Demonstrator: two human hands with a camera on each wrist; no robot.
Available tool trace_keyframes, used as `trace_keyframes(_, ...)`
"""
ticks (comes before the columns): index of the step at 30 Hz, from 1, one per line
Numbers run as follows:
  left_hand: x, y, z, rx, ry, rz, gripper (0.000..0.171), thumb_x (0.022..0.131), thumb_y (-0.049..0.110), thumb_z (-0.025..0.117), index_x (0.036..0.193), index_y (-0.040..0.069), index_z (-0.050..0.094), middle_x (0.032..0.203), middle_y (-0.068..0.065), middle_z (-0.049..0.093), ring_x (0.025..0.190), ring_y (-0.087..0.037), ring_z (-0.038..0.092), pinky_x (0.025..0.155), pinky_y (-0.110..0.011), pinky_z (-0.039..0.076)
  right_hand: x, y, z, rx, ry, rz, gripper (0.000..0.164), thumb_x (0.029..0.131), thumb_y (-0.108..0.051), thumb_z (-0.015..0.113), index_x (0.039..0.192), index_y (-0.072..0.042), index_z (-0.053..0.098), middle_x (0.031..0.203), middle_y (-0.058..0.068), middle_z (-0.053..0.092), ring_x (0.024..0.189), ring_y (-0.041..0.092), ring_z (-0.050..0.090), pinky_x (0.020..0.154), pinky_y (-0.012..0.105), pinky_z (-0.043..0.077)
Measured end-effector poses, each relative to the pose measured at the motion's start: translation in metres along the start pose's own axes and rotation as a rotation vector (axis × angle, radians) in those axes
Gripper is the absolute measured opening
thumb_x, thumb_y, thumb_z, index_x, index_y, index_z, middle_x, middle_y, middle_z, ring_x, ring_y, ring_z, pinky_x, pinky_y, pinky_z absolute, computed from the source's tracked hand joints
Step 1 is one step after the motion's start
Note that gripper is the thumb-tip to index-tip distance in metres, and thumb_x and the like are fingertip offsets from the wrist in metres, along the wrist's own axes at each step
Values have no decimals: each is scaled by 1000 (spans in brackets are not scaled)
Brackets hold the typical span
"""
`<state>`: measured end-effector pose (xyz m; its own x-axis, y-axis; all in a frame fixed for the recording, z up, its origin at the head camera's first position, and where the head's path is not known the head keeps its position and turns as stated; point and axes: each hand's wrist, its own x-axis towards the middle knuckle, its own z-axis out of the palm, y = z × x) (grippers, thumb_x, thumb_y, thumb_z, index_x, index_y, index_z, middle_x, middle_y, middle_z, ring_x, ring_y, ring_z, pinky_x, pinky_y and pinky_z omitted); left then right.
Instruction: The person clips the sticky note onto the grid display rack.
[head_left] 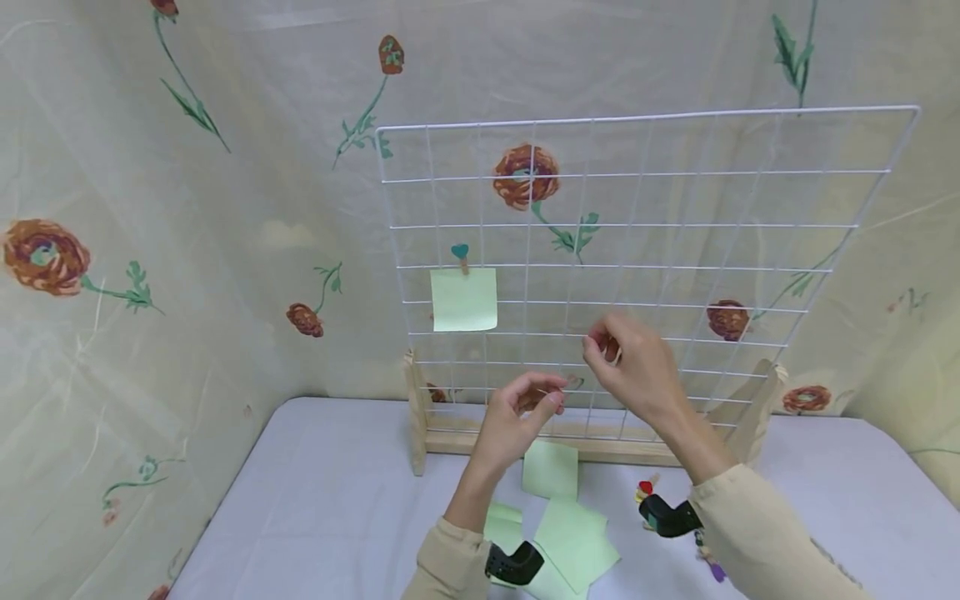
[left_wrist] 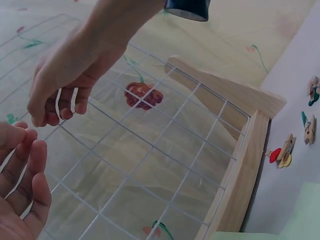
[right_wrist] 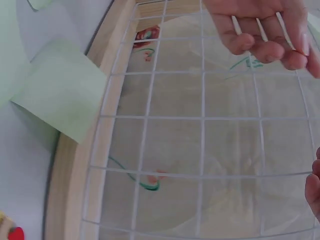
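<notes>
My left hand [head_left: 522, 410] is raised before the lower part of a white wire grid [head_left: 622, 223], its fingers bent loosely. Above and to its right is my right hand [head_left: 636, 363], thumb and index fingertips close together, the other fingers curved. Nothing shows in either hand, though the right fingertips are partly hidden. The left wrist view has the right hand [left_wrist: 70, 80] just above the left fingers [left_wrist: 30, 165]. A clothespin with a teal heart [head_left: 461, 252] clips a pale green sticky note [head_left: 464, 300] onto the grid's left side.
The grid stands in a wooden base [head_left: 615, 451] on a white-covered table [head_left: 330, 492]. Loose green notes [head_left: 573, 533] lie before it. Several small decorated clothespins [left_wrist: 286, 150] lie to the right. A flower-printed curtain [head_left: 225, 250] hangs behind.
</notes>
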<state>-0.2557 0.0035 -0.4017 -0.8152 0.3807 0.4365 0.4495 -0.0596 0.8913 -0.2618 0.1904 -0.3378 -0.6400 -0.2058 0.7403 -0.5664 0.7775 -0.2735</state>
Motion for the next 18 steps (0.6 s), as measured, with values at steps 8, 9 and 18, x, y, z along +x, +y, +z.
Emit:
trace_keyframes(8,-1,-9,5,170,-48,44,19,95,22,58,110,13,64,99,-4,68,81,-5,62,77,-22,52,-27,5,6,16,-26,77,6,83,-6,65,82,-10,60,68,-3,55,62,10,50,53,23,45)
trace_keyframes(9,-1,-10,5,192,-56,41,19,95,22,58,110,13,64,98,-2,68,81,-4,61,76,-21,52,-31,5,7,24,-30,84,6,83,-6,65,82,-10,60,68,-3,56,62,9,50,52,24,46)
trace_keyframes(18,-4,-21,12,263,-107,7,19,95,28,57,110,18,65,98,2,68,82,-3,59,76,-20,51,-63,1,18,87,-43,172,7,84,-5,65,82,-11,61,68,-5,56,63,7,49,52,20,45)
